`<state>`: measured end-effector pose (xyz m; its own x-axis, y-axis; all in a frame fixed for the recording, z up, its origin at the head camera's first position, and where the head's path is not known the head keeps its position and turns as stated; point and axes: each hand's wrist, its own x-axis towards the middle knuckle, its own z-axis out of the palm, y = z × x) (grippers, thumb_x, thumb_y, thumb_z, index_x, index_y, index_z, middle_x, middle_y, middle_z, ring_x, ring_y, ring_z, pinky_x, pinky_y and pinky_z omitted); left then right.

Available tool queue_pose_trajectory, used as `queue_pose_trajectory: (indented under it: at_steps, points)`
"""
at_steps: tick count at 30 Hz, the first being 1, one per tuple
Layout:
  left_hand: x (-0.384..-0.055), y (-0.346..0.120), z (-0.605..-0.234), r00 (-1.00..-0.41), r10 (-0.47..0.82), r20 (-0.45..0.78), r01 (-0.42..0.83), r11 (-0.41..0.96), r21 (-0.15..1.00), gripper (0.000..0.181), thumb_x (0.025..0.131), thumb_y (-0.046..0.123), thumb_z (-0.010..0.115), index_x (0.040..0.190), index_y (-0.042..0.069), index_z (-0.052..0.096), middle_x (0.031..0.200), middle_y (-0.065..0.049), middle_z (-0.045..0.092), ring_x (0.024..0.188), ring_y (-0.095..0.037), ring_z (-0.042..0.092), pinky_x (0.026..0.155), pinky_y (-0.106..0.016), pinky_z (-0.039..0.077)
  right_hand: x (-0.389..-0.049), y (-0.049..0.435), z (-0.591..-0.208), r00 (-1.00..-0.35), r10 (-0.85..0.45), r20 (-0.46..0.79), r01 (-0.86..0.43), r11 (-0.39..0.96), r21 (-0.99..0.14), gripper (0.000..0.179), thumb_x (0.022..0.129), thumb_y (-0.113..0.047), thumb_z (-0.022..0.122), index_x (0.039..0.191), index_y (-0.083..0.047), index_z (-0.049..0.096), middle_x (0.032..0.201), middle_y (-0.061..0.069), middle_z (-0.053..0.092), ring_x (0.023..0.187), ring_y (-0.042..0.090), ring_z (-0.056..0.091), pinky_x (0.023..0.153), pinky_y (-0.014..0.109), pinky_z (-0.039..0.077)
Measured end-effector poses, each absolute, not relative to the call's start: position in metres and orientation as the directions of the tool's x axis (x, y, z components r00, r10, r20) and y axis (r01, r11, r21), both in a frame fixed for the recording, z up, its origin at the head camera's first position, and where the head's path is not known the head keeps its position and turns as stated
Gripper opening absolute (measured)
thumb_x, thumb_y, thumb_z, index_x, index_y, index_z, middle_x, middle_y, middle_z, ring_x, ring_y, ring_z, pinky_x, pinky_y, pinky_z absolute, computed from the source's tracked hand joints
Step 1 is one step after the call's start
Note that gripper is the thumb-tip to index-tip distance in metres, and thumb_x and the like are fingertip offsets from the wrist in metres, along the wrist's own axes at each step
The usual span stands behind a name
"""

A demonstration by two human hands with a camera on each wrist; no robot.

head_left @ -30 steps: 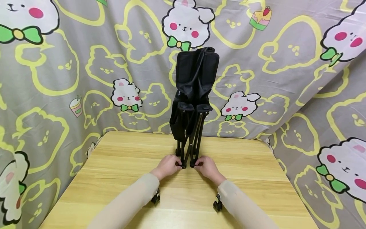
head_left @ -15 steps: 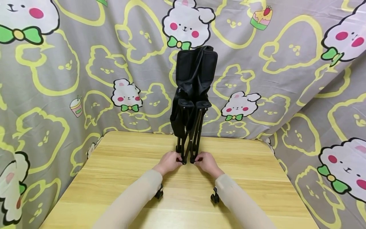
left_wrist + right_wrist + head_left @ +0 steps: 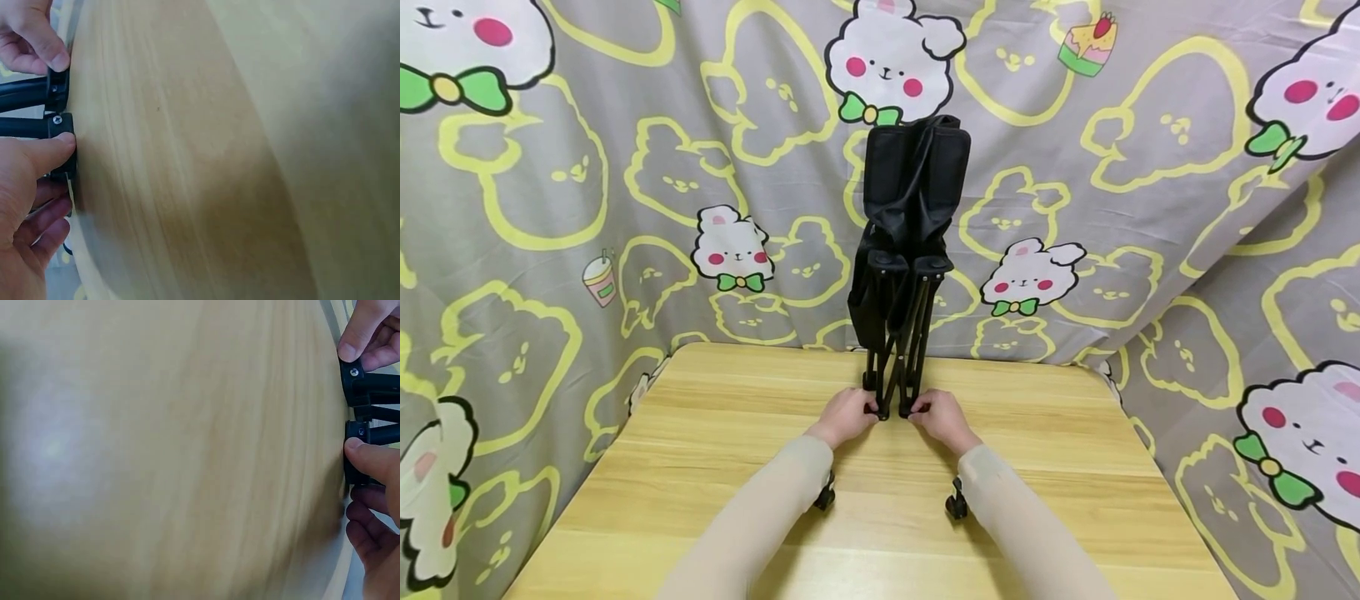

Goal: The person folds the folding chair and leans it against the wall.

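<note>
A black folding chair [image 3: 913, 187], folded up, stands upright on the wooden table near its back edge. Its thin legs come close together at the bottom, ending in plastic feet. My left hand [image 3: 844, 416] pinches the front left foot [image 3: 64, 159] between thumb and fingers. On the other side, my right hand [image 3: 943, 419] pinches the front right foot [image 3: 356, 464] the same way. The two held feet are a small gap apart. Black cloth of seat and back hangs bunched above the legs, hiding part of the frame.
The light wooden table [image 3: 715, 467] carries the chair. A grey curtain [image 3: 805, 192] with cartoon bears hangs close behind and along both sides. A black strap mount shows under each sleeve [image 3: 775, 500].
Both hands have slid the chair a little farther away, toward the table's back edge. The forearms have reached forward with it, and the pinch on both feet is kept.
</note>
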<state>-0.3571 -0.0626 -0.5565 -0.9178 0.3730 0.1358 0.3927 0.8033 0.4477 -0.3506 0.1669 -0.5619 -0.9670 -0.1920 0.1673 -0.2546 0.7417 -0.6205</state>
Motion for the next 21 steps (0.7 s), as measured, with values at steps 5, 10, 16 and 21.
queue_pose_trajectory:
  at_steps: [5,10,16,21]
  points:
    - [-0.363,-0.062,-0.554,-0.921,0.367,0.132,0.387,0.815,0.432,0.012,0.096,0.019,0.084,0.105,0.010,0.083,0.117,-0.010,0.081,0.115,-0.033,0.075,0.103,-0.048,0.060,-0.355,0.167,-0.559,-0.970,-0.183,0.157,-0.241,0.734,-0.635,0.011,0.090,-0.007,0.088,0.083,-0.009,0.081,0.100,0.008,0.076,0.091,0.026,0.071,0.086,0.047,0.062]
    - [-0.368,-0.060,-0.553,-0.930,0.349,0.114,0.362,0.825,0.433,0.012,0.097,0.018,0.084,0.105,0.010,0.082,0.117,-0.010,0.081,0.115,-0.033,0.075,0.104,-0.047,0.060,-0.360,0.166,-0.559,-0.974,-0.165,0.157,-0.227,0.722,-0.653,0.008,0.090,-0.006,0.088,0.085,-0.007,0.081,0.103,0.012,0.077,0.095,0.031,0.072,0.089,0.050,0.062]
    - [-0.372,-0.056,-0.551,-0.940,0.325,0.104,0.337,0.838,0.429,0.010,0.097,0.018,0.083,0.104,0.011,0.081,0.114,-0.010,0.080,0.114,-0.034,0.074,0.103,-0.049,0.059,-0.366,0.165,-0.559,-0.983,-0.126,0.130,-0.181,0.725,-0.664,0.005,0.091,-0.006,0.087,0.090,-0.006,0.083,0.112,0.015,0.079,0.104,0.035,0.073,0.095,0.052,0.062]
    - [-0.377,-0.054,-0.553,-0.947,0.304,0.106,0.319,0.843,0.433,0.010,0.098,0.019,0.083,0.104,0.012,0.081,0.112,-0.009,0.080,0.111,-0.033,0.074,0.099,-0.049,0.060,-0.370,0.165,-0.557,-0.990,-0.078,0.114,-0.135,0.719,-0.682,0.005,0.090,-0.005,0.088,0.089,-0.006,0.083,0.113,0.015,0.080,0.104,0.035,0.074,0.095,0.052,0.062]
